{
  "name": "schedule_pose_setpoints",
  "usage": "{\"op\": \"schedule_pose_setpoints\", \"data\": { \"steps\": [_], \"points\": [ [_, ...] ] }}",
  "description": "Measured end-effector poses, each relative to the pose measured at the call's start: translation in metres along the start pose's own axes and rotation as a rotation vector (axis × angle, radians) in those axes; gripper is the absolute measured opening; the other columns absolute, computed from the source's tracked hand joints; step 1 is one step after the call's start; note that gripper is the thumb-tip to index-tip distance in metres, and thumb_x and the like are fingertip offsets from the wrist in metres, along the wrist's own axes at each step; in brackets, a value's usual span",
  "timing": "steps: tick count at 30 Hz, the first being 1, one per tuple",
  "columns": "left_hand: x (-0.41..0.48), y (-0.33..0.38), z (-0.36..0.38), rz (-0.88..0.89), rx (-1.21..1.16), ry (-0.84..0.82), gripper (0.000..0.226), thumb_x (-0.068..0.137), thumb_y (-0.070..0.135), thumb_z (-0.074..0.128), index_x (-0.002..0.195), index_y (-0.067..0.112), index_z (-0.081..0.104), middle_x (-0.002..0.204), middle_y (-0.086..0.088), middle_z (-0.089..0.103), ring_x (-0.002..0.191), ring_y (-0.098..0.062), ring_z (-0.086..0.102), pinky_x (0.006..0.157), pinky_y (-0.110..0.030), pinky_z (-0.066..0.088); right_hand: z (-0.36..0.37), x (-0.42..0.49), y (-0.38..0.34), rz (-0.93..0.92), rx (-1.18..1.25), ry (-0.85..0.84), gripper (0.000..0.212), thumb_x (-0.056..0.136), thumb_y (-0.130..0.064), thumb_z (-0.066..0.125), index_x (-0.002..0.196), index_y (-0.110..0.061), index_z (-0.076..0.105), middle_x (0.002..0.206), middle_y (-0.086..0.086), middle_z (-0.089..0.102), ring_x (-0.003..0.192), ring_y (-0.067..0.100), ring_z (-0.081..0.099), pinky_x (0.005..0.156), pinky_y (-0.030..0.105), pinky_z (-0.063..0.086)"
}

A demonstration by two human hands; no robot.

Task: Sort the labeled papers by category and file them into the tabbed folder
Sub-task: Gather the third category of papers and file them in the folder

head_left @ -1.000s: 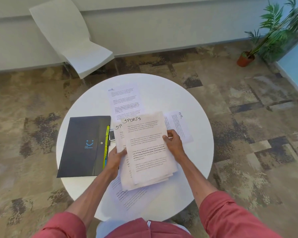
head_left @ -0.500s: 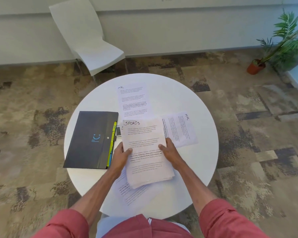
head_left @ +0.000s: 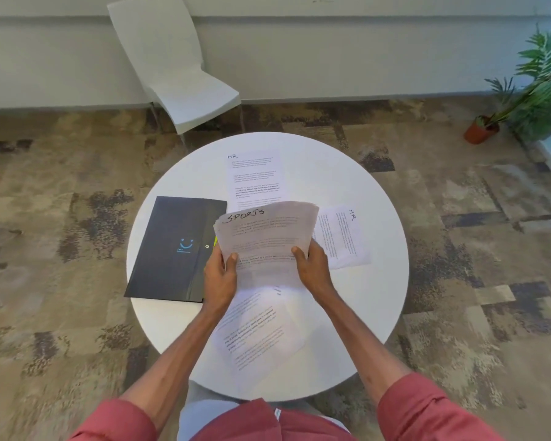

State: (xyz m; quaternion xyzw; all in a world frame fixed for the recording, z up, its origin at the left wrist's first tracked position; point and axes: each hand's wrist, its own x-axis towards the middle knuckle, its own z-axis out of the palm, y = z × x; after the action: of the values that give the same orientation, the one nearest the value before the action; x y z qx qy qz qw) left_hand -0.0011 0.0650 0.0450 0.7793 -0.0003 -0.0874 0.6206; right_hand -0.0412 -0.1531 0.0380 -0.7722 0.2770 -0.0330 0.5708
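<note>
A stack of papers headed "SPORTS" point(head_left: 264, 237) is lifted off the round white table point(head_left: 379, 300), its top edge curling back. My left hand point(head_left: 220, 275) grips its lower left edge and my right hand point(head_left: 312, 268) grips its lower right edge, thumbs on top. The dark tabbed folder point(head_left: 172, 249) lies shut on the table's left side, a yellow-green tab showing at its right edge. One "HR" sheet point(head_left: 255, 176) lies at the far side, another "HR" sheet point(head_left: 344, 237) to the right. A printed sheet point(head_left: 258, 329) lies on the table below the stack.
A white chair point(head_left: 185, 74) stands beyond the table by the wall. A potted plant point(head_left: 522, 100) is on the floor at the far right. Patterned carpet surrounds the table.
Both hands have squared the spread sheets into one stack and raised it off the table, tilting it up. The camera view has shifted slightly.
</note>
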Motion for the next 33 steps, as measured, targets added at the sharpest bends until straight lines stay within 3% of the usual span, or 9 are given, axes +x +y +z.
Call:
{"op": "schedule_pose_setpoints", "data": {
  "steps": [4,7,12,17,20,23,26,30,33],
  "points": [
    [-0.009,0.011,-0.006,0.03,-0.045,0.075,0.028,0.111,0.014,0.057,0.139,0.014,0.059,0.123,0.003,0.073,0.109,-0.001,0.07,0.088,-0.017,0.06,0.006,-0.017,-0.009,-0.132,0.123,0.026,0.049,0.108,-0.024,0.058,0.153,-0.023,0.041,0.137,-0.002,0.065,0.122,0.015,0.065,0.101,0.029,0.056],
    [-0.017,0.006,-0.01,0.045,-0.019,0.069,0.031,0.11,0.016,0.062,0.141,0.013,0.06,0.121,0.01,0.073,0.108,0.001,0.069,0.084,-0.013,0.057,0.015,-0.028,0.003,-0.114,0.133,0.067,0.062,0.105,-0.028,0.061,0.158,-0.036,0.03,0.142,-0.001,0.062,0.127,0.019,0.062,0.106,0.036,0.055],
    [-0.029,-0.016,-0.008,-0.008,0.025,0.06,0.035,0.108,0.013,0.064,0.142,0.015,0.06,0.116,0.023,0.074,0.109,-0.001,0.069,0.082,-0.011,0.055,0.021,-0.04,0.018,-0.061,0.092,0.099,0.063,0.101,-0.009,0.064,0.138,-0.053,0.038,0.13,-0.004,0.062,0.118,0.006,0.062,0.106,0.049,0.057],
    [-0.025,-0.015,-0.003,-0.05,0.045,0.066,0.032,0.111,0.012,0.058,0.143,0.014,0.059,0.119,0.015,0.073,0.105,0.007,0.067,0.079,-0.007,0.053,0.027,-0.035,0.019,-0.043,0.089,0.073,0.057,0.102,-0.015,0.062,0.145,-0.043,0.038,0.138,0.0,0.061,0.125,0.018,0.059,0.109,0.048,0.055],
    [-0.023,-0.013,0.0,-0.052,0.035,0.078,0.03,0.113,0.016,0.055,0.143,0.016,0.058,0.12,0.017,0.07,0.106,0.009,0.066,0.078,-0.008,0.055,0.027,-0.031,0.012,-0.052,0.126,0.101,0.064,0.103,-0.012,0.064,0.157,-0.032,0.036,0.149,-0.005,0.053,0.133,0.008,0.051,0.115,0.033,0.046],
    [-0.021,-0.011,0.002,-0.056,0.028,0.065,0.028,0.113,0.018,0.055,0.141,0.016,0.057,0.122,0.014,0.07,0.106,0.01,0.066,0.082,-0.008,0.053,0.025,-0.029,0.01,-0.083,0.148,0.147,0.07,0.103,-0.008,0.063,0.151,-0.047,0.031,0.152,-0.003,0.052,0.134,0.008,0.051,0.111,0.021,0.044],
    [-0.02,-0.022,0.004,-0.096,0.014,0.003,0.03,0.114,0.021,0.054,0.143,0.021,0.055,0.127,0.007,0.07,0.111,0.003,0.067,0.087,-0.015,0.057,0.026,-0.029,0.019,-0.018,0.128,0.054,0.073,0.105,-0.01,0.06,0.134,-0.069,0.027,0.144,-0.003,0.054,0.13,0.015,0.055,0.102,0.027,0.049],
    [-0.015,-0.036,0.007,-0.154,0.043,-0.095,0.045,0.117,0.03,0.043,0.16,0.018,0.037,0.138,0.0,0.061,0.123,0.002,0.06,0.104,-0.032,0.057,0.027,-0.033,0.036,0.05,0.083,-0.092,0.053,0.112,-0.021,0.048,0.152,-0.043,0.021,0.15,-0.009,0.043,0.138,0.016,0.046,0.108,0.031,0.04],
    [-0.008,-0.032,0.008,-0.159,0.055,-0.113,0.051,0.118,0.029,0.04,0.166,0.019,0.028,0.145,0.0,0.056,0.134,-0.012,0.055,0.11,-0.034,0.052,0.027,-0.033,0.04,0.06,0.084,-0.104,0.056,0.114,-0.029,0.044,0.158,-0.043,0.013,0.155,-0.012,0.041,0.134,0.004,0.047,0.115,0.032,0.039]
  ]
}}
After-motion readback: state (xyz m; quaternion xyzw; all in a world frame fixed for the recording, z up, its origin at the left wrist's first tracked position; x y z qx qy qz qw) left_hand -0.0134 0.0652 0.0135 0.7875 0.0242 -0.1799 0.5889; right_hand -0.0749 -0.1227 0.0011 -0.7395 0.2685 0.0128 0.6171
